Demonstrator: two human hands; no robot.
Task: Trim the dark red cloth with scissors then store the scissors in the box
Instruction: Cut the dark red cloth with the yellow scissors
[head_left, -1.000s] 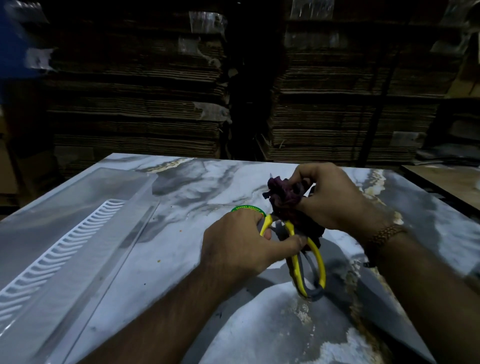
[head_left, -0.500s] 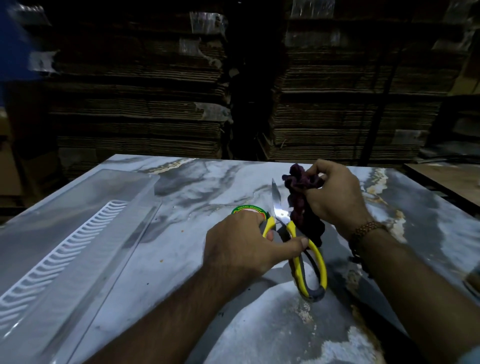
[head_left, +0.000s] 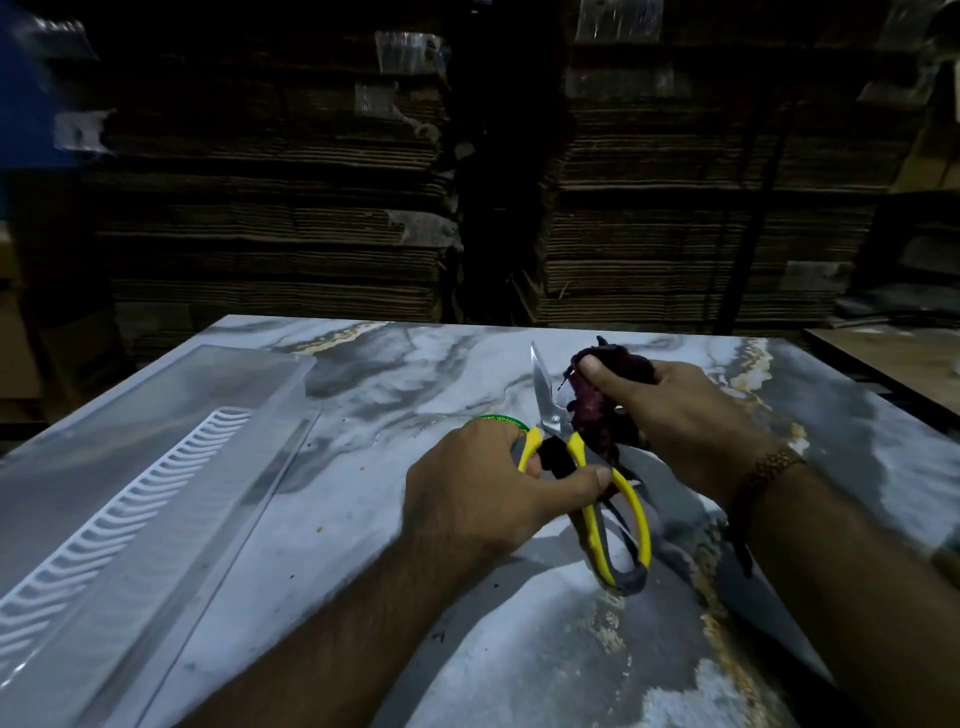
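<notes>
The left hand grips the yellow scissors over the marbled surface, blades up. Just right of the blades, the right hand pinches the bunched dark red cloth. The clear box lies well left of the scissors

Box cut off at left edge
</notes>
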